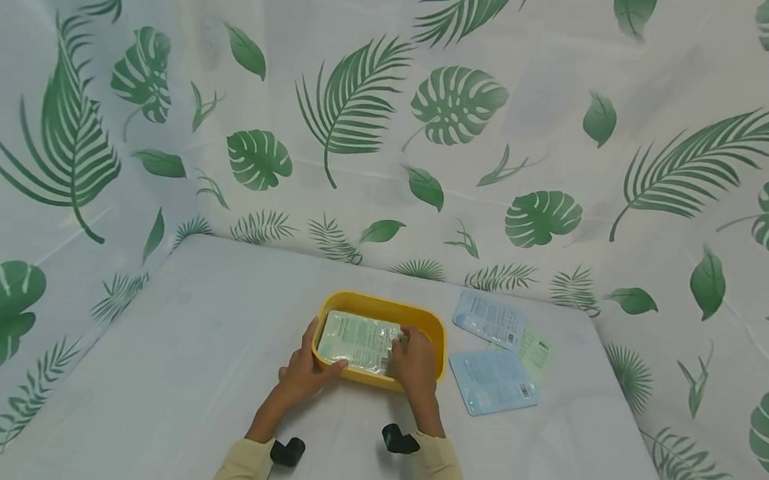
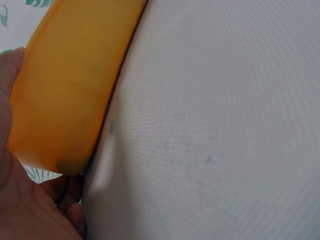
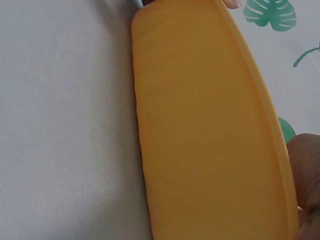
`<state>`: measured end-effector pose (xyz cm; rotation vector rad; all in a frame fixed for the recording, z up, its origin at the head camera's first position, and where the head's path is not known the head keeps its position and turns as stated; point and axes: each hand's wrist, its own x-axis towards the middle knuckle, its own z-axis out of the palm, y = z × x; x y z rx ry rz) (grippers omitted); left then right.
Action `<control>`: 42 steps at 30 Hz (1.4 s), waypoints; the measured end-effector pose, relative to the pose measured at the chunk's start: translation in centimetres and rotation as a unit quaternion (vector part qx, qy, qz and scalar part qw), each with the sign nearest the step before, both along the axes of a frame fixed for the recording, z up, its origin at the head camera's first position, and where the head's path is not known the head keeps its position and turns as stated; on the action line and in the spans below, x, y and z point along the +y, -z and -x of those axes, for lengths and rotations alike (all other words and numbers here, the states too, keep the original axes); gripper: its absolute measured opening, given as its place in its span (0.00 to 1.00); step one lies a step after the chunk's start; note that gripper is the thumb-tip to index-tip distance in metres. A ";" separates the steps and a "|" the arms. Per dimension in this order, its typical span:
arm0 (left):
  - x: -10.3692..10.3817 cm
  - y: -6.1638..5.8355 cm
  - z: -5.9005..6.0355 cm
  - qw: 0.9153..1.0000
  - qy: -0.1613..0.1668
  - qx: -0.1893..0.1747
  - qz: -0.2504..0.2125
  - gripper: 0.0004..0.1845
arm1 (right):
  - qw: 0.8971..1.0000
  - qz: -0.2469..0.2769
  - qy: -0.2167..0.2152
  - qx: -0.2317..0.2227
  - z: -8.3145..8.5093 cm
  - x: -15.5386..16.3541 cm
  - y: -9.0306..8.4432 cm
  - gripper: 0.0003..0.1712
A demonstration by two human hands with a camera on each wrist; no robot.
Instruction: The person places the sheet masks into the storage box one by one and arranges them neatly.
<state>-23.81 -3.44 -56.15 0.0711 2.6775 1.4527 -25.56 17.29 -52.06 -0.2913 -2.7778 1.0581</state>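
A pale green packet [image 1: 360,341] lies in the yellow tray [image 1: 433,324] on the white table [image 1: 159,388], leaf-print curtains [image 1: 163,99] behind. Left hand [image 1: 304,370] grips the tray's near-left rim; right hand [image 1: 413,361] presses curled fingers onto the packet

You're at a staged recording booth, not a lived-in room. A leaf-print curtain [image 1: 396,104] wraps the table [image 1: 194,376] from 9 through 12 to 3 o'clock. The white-covered tabletop carries only a yellow tray [image 1: 435,328] at centre and flat sachets [image 1: 495,349] at 2 o'clock.
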 end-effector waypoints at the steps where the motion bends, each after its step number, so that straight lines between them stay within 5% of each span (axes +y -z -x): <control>1: 0.0 0.1 0.0 1.000 0.000 0.000 0.002 0.55 | 1.000 -0.002 0.002 -0.002 -0.1 0.0 0.0 0.20; 20: 0.0 0.2 -0.2 1.000 -0.001 0.002 -0.001 0.55 | 1.000 -0.010 0.024 0.015 -0.5 0.0 0.1 0.13; 26: 0.2 0.0 -0.3 1.000 -0.007 0.007 -0.001 0.55 | 0.998 -0.051 0.032 0.011 -0.3 -0.2 0.7 0.15; 42: 0.1 -0.4 -0.4 1.000 -0.005 -0.009 0.004 0.55 | 0.985 -0.084 0.051 0.144 -0.8 -0.8 0.9 0.09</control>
